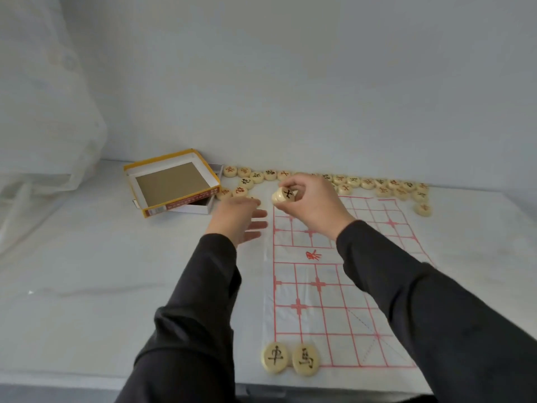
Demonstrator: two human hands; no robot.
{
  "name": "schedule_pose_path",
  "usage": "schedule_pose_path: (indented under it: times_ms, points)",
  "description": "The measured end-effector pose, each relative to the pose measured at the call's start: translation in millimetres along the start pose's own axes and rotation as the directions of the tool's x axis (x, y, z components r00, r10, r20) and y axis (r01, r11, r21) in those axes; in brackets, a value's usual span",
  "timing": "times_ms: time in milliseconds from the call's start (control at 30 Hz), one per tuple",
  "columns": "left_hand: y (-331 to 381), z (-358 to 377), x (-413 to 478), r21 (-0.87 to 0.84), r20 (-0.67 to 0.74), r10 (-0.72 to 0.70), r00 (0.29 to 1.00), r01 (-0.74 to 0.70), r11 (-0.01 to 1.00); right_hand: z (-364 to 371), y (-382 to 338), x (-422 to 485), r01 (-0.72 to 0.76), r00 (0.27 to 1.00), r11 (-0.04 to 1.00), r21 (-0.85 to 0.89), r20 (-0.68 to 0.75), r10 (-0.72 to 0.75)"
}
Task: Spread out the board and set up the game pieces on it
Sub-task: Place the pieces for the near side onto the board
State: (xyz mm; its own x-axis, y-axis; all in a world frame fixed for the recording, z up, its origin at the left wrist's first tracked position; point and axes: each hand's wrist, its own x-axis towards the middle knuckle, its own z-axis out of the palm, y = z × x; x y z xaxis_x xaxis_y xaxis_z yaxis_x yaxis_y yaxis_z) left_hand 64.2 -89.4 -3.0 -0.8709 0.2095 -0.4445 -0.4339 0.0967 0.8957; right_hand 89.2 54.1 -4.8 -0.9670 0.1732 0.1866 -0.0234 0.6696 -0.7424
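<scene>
wall (290, 68): plain pale | curtain (43, 112): sheer, left | table (87, 271): white

We see soft, cool, even light, faint shadows, mild blur throughout, and wide-angle bowing toward nine and three o'clock.

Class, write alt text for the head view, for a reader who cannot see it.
The right hand pinches stacked round pieces above the spread board; the left hand hovers open. Two pieces sit at its near edge.

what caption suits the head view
Right hand holds stacked xiangqi pieces at the board's far edge; chariot and horse already placed.
</scene>
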Motion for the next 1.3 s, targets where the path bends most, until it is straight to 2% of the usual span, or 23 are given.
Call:
schedule_pose_path:
  times_ms: [33, 100, 267, 400, 700, 967, 1300]
  points:
    - [0.0, 3.4, -5.8, -0.073, 0.067, -0.057, 0.996, 0.062, 0.995, -6.2, 2.0, -16.1, -0.024, 0.999, 0.999, 0.046, -0.028, 0.026]
    - [-3.4, 9.5, -14.5, -0.097, 0.172, -0.095, 0.981, 0.112, 0.989, -18.5, 5.4, -47.9, -0.058, 0.994, 0.991, 0.117, -0.085, 0.069]
    - [-13.8, 19.6, -37.6, -0.027, 0.36, -0.128, 0.924, 0.147, 0.989, -43.1, 8.3, -101.1, -0.097, 0.983, 0.975, 0.2, -0.136, 0.126]
    - [-19.5, 27.4, -55.8, -0.002, 0.435, -0.121, 0.892, 0.136, 0.991, -54.0, 10.1, -125.6, -0.081, 0.985, 0.971, 0.224, -0.131, 0.113]
    - [-24.1, 47.2, -72.5, 0.069, 0.475, -0.108, 0.873, 0.085, 0.994, -63.2, 14.1, -140.8, -0.095, 0.988, 0.933, 0.347, -0.08, 0.13]
    - [-29.7, 52.1, -68.0, 0.074, 0.484, -0.133, 0.865, 0.11, 0.991, -63.1, 20.2, -136.6, -0.104, 0.991, 0.934, 0.341, -0.042, 0.126]
    - [-40.0, 51.9, -76.9, 0.179, 0.305, -0.077, 0.949, 0.023, 0.984, -57.9, 18.2, -143.9, -0.111, 0.989, 0.959, 0.261, -0.062, 0.132]
